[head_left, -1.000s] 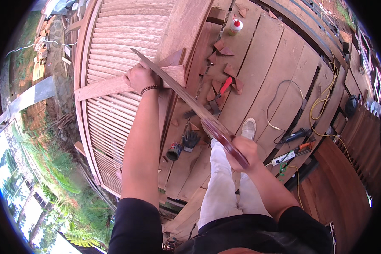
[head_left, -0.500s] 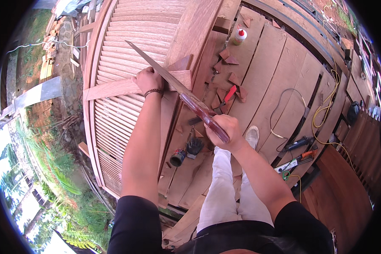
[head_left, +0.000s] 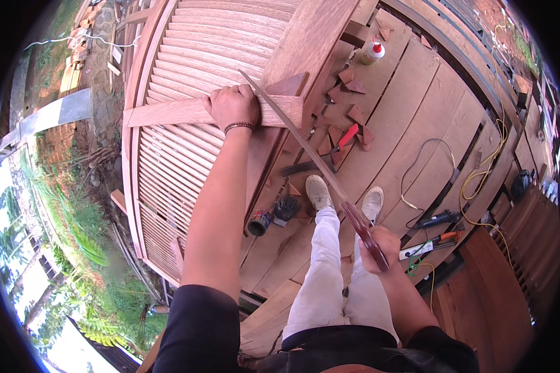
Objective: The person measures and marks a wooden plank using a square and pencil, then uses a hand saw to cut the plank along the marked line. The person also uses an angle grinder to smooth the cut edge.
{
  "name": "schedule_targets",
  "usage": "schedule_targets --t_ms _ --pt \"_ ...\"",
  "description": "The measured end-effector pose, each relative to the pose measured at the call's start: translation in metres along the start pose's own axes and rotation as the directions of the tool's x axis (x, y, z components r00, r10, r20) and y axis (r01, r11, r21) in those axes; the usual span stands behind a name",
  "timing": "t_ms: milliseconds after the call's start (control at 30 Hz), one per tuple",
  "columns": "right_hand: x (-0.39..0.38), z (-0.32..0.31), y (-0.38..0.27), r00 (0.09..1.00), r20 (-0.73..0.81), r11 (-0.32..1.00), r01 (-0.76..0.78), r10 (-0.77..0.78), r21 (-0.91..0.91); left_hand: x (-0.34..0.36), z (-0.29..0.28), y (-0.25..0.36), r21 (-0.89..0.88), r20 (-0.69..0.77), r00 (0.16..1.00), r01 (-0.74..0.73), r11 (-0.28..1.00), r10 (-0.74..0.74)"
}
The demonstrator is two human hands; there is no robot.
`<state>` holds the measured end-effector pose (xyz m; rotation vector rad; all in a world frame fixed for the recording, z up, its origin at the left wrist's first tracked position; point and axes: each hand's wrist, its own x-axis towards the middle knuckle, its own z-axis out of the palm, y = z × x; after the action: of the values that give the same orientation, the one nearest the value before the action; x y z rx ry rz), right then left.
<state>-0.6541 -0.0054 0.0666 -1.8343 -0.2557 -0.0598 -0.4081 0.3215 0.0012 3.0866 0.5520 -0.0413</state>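
Note:
My left hand is closed over a narrow wooden board and presses it down. This board lies across a slatted wooden panel, its right end reaching over the panel's thick side rail. A pointed wooden piece shows beside that end. In my right hand, lower right, is a handsaw, gripped by its dark reddish handle. The long, narrow blade slants up and left, crossing the board just right of my left hand. Whether its teeth touch the wood I cannot tell.
Triangular offcuts and a red-handled tool lie on the plank floor. Beyond them stands a white glue bottle. An open can and dark glove are near my feet. Cables and a power strip lie right.
My right hand has drawn the saw back, down and to the right, so less blade extends past the board. The left hand still holds the board.

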Motion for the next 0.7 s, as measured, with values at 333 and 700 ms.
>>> schedule_targets --t_ms 333,700 --pt "-0.007 -0.011 -0.016 0.982 0.140 0.986 -0.108 0.125 -0.123 -0.004 -0.004 -0.002 -0.065 -0.037 0.997 0.060 0.996 -0.063" --pt "0.045 0.030 0.000 0.974 0.123 0.957 -0.155 0.190 -0.246 -0.008 -0.006 -0.002 -0.127 -0.083 0.996 0.032 0.991 -0.043"
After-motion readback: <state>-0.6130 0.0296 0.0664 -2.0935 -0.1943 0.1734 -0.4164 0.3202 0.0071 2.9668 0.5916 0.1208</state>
